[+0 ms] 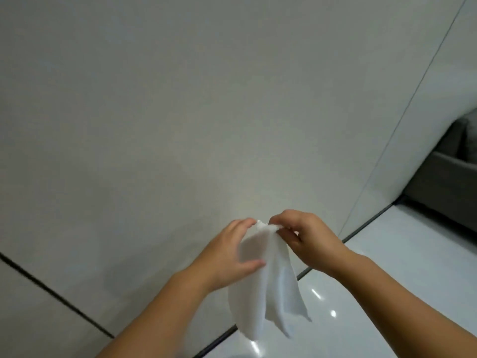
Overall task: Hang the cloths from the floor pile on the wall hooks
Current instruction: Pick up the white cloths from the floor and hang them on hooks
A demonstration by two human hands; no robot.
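Bare pale wall (180, 112), no hook in view. Left hand (229, 257) and right hand (307, 239) both pinch white cloth (268, 285) at its top edge, before the wall. Risk: thin pinch slips, cloth drops to glossy floor (387, 293).

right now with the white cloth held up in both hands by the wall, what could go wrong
1. Both hands, the left hand and the right hand, pinch only the top edge of the white cloth, so it could slip and drop to the glossy floor.
2. No hook shows on the wall in this view, so the person may have to search while holding it.
3. The cloth hangs bunched, so it might catch badly on a hook.
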